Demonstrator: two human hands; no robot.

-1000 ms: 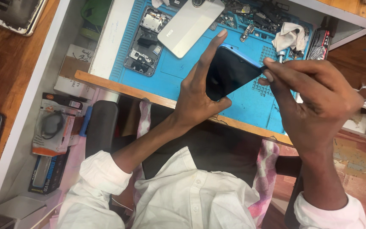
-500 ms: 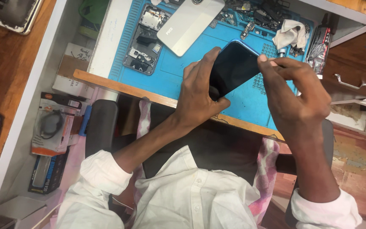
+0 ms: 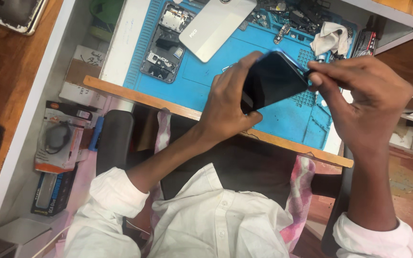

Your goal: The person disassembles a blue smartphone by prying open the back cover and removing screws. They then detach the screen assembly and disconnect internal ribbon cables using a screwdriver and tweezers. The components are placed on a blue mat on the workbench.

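My left hand (image 3: 228,107) grips a black phone (image 3: 273,81) by its lower left end and holds it tilted above the blue work mat (image 3: 201,81). The dark screen faces me. My right hand (image 3: 369,102) comes in from the right, thumb and fingers pinched on the phone's upper right corner. Whether a small pick sits between those fingers is not visible. Both white shirt sleeves show at the bottom.
On the mat lie a silver phone back cover (image 3: 216,21), an opened phone body with bare circuit boards (image 3: 163,45), a crumpled white cloth (image 3: 330,38) and several small parts. Packaged accessories (image 3: 58,141) sit low at the left beside a wooden surface (image 3: 5,81).
The phone has turned in my left hand, with its right end raised. My right hand has kept its pinch on that corner and shifted slightly right.
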